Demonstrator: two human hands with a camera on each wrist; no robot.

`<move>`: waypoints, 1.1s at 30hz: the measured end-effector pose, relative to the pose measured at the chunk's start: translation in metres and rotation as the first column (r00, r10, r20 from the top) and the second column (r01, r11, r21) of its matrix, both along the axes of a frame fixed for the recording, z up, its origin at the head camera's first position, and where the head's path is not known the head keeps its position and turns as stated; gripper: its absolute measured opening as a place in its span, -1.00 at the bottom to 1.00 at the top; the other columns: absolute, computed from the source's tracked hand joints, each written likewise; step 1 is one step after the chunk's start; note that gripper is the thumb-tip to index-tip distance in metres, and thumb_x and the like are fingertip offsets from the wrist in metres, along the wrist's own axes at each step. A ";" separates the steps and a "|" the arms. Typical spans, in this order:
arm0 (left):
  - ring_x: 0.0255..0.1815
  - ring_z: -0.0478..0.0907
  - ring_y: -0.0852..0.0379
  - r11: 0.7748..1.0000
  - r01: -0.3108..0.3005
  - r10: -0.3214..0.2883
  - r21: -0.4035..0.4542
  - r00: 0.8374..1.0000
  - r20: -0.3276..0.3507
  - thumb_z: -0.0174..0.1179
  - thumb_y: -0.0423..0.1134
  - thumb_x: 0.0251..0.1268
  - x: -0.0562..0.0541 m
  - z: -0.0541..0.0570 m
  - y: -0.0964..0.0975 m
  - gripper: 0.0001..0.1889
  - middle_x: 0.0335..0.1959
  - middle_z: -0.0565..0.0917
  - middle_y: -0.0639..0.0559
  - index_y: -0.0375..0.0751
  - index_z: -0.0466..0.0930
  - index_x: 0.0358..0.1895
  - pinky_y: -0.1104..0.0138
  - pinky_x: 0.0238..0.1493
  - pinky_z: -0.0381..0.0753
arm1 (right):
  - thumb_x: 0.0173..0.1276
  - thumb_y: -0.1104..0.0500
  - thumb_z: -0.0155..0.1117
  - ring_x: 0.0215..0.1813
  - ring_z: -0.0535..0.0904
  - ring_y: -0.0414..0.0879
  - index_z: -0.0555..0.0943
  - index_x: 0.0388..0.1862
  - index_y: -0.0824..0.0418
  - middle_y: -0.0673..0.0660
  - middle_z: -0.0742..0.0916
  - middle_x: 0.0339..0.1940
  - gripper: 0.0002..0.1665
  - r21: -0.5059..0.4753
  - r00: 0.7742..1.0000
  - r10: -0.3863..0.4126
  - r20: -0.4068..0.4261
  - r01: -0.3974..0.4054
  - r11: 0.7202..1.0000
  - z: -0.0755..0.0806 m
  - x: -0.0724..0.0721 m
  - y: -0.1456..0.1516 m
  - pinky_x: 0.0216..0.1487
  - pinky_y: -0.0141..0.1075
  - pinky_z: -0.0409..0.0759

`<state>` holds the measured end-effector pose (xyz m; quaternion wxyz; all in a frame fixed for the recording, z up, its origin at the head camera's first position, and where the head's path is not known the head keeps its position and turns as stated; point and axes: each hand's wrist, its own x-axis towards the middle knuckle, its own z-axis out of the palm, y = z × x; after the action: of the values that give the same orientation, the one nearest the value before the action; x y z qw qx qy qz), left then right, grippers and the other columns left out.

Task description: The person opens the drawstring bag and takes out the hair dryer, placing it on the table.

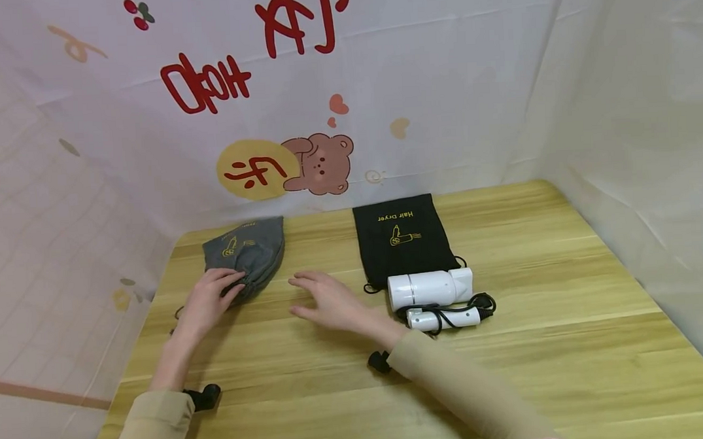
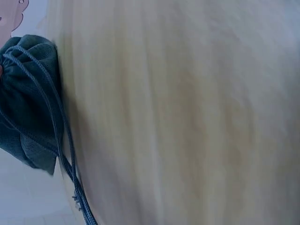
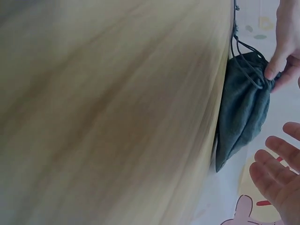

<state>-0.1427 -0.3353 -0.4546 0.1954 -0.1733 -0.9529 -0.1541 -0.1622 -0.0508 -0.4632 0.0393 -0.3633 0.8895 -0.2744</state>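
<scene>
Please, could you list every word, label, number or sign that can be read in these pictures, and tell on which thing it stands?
"Hair Dryer": yellow, upside down in the head view, on the flat black fabric pouch.
Grey fabric drawstring pouch: yellow lettering, too small and folded to read surely.
White cloth backdrop: large red characters, turned and stylised; I cannot read them surely.
White cylindrical hair dryer: no readable text.

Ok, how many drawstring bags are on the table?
2. On the table, the gray bag is toward the left, its gathered mouth pinched by the left hand; the black bag lies flat, just beyond the white hair dryer. No others show.
</scene>
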 end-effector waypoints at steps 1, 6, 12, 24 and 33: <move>0.00 0.69 -0.26 1.000 0.001 -0.001 0.011 1.000 0.014 0.43 -0.45 0.26 -0.001 0.000 0.001 -0.73 -0.05 0.79 -0.30 -0.40 0.79 0.02 -0.10 0.01 0.72 | 0.55 -0.18 0.28 0.62 0.45 0.03 0.45 0.58 0.07 0.11 0.53 0.60 -0.27 -0.001 1.000 -0.004 0.007 0.004 1.000 0.000 0.000 -0.001 0.65 -0.10 0.41; 0.11 0.69 -0.34 0.997 -0.032 0.022 0.077 0.992 0.123 0.33 -0.38 0.42 -0.004 0.003 0.009 -0.74 0.04 0.79 -0.33 -0.38 0.74 0.11 -0.18 0.14 0.68 | 0.55 -0.12 0.30 0.57 0.51 0.03 0.49 0.54 0.11 0.12 0.60 0.54 -0.32 -0.064 0.998 -0.028 0.050 0.031 0.997 -0.002 -0.003 -0.008 0.61 -0.09 0.46; 0.10 0.70 -0.37 0.989 -0.028 0.006 0.144 0.989 0.149 0.29 -0.35 0.47 -0.005 0.004 0.022 -0.74 0.06 0.79 -0.34 -0.37 0.73 0.13 -0.20 0.13 0.68 | 0.55 -0.07 0.33 0.51 0.57 0.03 0.56 0.47 0.14 0.13 0.67 0.45 -0.39 -0.132 0.992 -0.069 0.106 0.083 0.988 -0.004 -0.007 -0.015 0.55 -0.09 0.53; -0.31 0.66 -0.01 0.974 0.015 -0.038 0.228 0.995 0.096 0.33 -0.39 0.42 -0.005 -0.005 0.046 -0.78 -0.03 0.82 -0.26 -0.31 0.78 0.06 0.32 -0.30 0.57 | 0.56 -0.04 0.32 0.36 0.69 0.04 0.57 0.45 0.20 0.15 0.70 0.42 -0.40 -0.195 0.971 -0.127 0.200 0.167 0.966 -0.009 -0.014 -0.020 0.36 -0.12 0.68; -0.11 0.76 -0.16 0.965 0.042 -0.077 0.260 0.989 0.123 0.33 -0.38 0.42 -0.007 -0.005 0.065 -0.77 0.03 0.82 -0.25 -0.30 0.78 0.07 0.14 -0.18 0.74 | 0.54 -0.01 0.36 0.28 0.74 0.02 0.65 0.35 0.19 0.15 0.77 0.30 -0.49 -0.206 0.963 -0.177 0.203 0.219 0.954 -0.010 -0.017 -0.019 0.26 -0.17 0.73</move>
<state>-0.1493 -0.2704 -0.4601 0.1478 -0.1646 -0.9302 -0.2930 -0.1796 -0.0698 -0.4729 0.0508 -0.2474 0.8770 -0.4088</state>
